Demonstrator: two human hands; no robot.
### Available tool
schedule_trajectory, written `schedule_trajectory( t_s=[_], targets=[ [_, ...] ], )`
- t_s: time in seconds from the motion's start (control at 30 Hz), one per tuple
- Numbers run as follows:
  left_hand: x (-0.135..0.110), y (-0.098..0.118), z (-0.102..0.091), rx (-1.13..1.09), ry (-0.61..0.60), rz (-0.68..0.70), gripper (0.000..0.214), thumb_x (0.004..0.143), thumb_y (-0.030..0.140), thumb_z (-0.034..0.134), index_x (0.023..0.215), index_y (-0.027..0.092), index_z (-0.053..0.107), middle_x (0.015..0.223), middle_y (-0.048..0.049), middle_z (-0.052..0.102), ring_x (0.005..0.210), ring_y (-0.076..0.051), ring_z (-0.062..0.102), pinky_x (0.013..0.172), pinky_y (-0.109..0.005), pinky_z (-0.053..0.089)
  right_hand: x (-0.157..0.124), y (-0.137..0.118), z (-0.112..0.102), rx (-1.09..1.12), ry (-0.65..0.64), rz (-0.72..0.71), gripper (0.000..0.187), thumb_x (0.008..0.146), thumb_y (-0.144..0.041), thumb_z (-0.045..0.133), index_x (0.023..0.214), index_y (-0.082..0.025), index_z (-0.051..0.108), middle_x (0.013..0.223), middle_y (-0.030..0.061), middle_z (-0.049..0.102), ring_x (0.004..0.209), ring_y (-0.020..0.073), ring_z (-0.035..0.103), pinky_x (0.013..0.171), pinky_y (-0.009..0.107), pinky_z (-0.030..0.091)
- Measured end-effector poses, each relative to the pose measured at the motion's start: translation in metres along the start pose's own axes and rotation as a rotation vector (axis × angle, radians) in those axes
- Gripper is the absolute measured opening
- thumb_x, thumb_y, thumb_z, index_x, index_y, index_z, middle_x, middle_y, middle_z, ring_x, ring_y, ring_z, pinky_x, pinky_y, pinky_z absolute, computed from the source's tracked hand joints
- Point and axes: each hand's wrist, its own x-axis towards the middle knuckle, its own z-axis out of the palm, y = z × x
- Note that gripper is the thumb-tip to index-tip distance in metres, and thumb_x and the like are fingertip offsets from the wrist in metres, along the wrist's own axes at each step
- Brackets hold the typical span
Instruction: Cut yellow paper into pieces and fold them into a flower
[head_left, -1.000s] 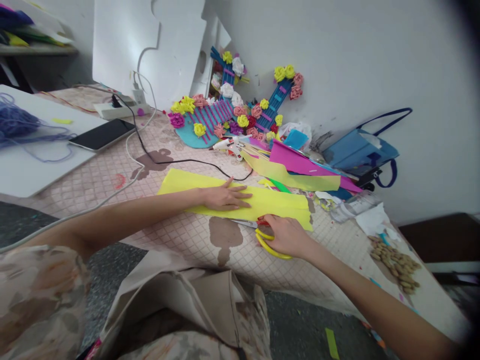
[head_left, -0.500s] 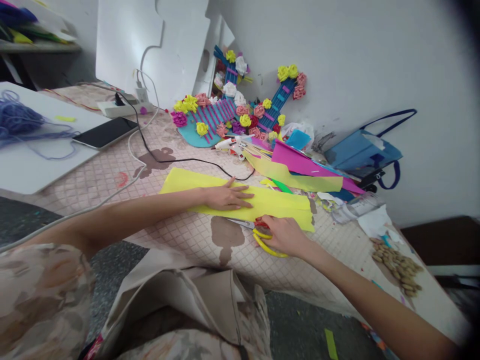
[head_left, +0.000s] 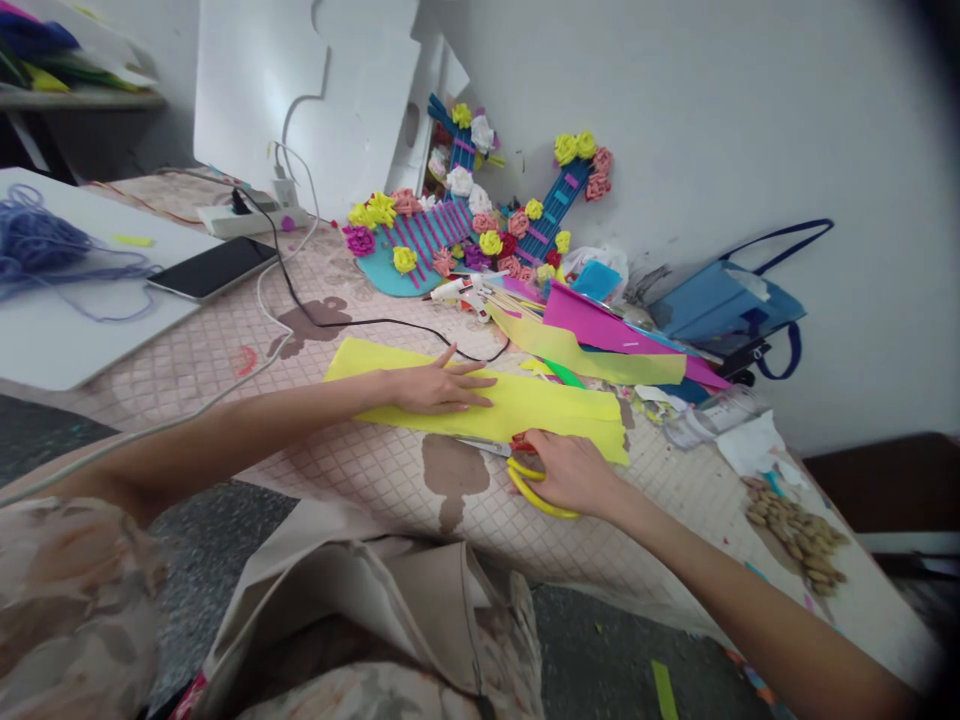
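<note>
A long piece of yellow crepe paper (head_left: 547, 410) lies across the table in front of me. My left hand (head_left: 439, 386) rests on it with the fingers spread. Close to the paper's near edge, my right hand (head_left: 566, 470) is closed on scissors (head_left: 536, 497) with red and yellow handles. Their metal blades point left along that edge, and the tips are partly hard to make out against the paper.
Behind the paper are a hot glue gun (head_left: 465, 291), magenta paper (head_left: 600, 325) and a flower-covered craft piece (head_left: 427, 240). A phone (head_left: 214, 268), white cable and yarn (head_left: 41, 240) lie left. Peanuts (head_left: 795, 540) and a blue bag (head_left: 720, 300) are right.
My left hand has slid a little to the left over the yellow paper. The right hand and the scissors have barely moved.
</note>
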Motion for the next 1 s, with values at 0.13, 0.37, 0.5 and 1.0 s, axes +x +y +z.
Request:
schedule_trajectory(
  t_s=[0.13, 0.37, 0.5, 1.0],
  targets=[
    [-0.018, -0.005, 0.0, 0.012, -0.02, -0.046, 0.043, 0.094, 0.029, 0.034, 0.136, 0.035, 0.038, 0.149, -0.0012, 0.025, 0.14, -0.026, 0.011, 0.108, -0.057, -0.004, 0.001, -0.003, -0.001, 0.023, -0.021, 0.001, 0.055, 0.075, -0.064, 0.051, 0.105, -0.019, 0.055, 0.098, 0.0097, 0.069, 0.088, 0.0287, 0.065, 0.069, 0.033, 0.043],
    [-0.022, -0.007, 0.005, -0.049, -0.01, -0.075, 0.043, 0.093, 0.028, 0.036, 0.135, 0.037, 0.039, 0.149, 0.0003, 0.025, 0.139, -0.026, 0.012, 0.108, -0.057, -0.005, 0.008, -0.01, -0.001, 0.014, -0.015, -0.003, 0.052, 0.077, -0.062, 0.049, 0.105, -0.019, 0.056, 0.097, 0.0097, 0.069, 0.086, 0.0274, 0.065, 0.069, 0.032, 0.043],
    [-0.022, -0.008, 0.006, -0.023, -0.02, -0.064, 0.043, 0.094, 0.029, 0.034, 0.136, 0.036, 0.037, 0.15, 0.0006, 0.022, 0.14, -0.026, 0.01, 0.108, -0.056, -0.006, 0.011, -0.012, -0.001, 0.003, 0.012, -0.028, 0.051, 0.078, -0.063, 0.046, 0.102, -0.018, 0.055, 0.092, 0.0101, 0.069, 0.082, 0.0272, 0.065, 0.067, 0.032, 0.042],
    [-0.02, -0.004, 0.004, -0.036, -0.033, -0.094, 0.042, 0.094, 0.031, 0.031, 0.136, 0.034, 0.039, 0.15, -0.0001, 0.022, 0.14, -0.027, 0.01, 0.107, -0.057, -0.006, 0.01, -0.01, 0.0, 0.063, 0.048, -0.061, 0.044, 0.077, -0.051, 0.055, 0.106, -0.018, 0.054, 0.102, 0.0089, 0.067, 0.093, 0.0263, 0.063, 0.076, 0.032, 0.043]
  ],
)
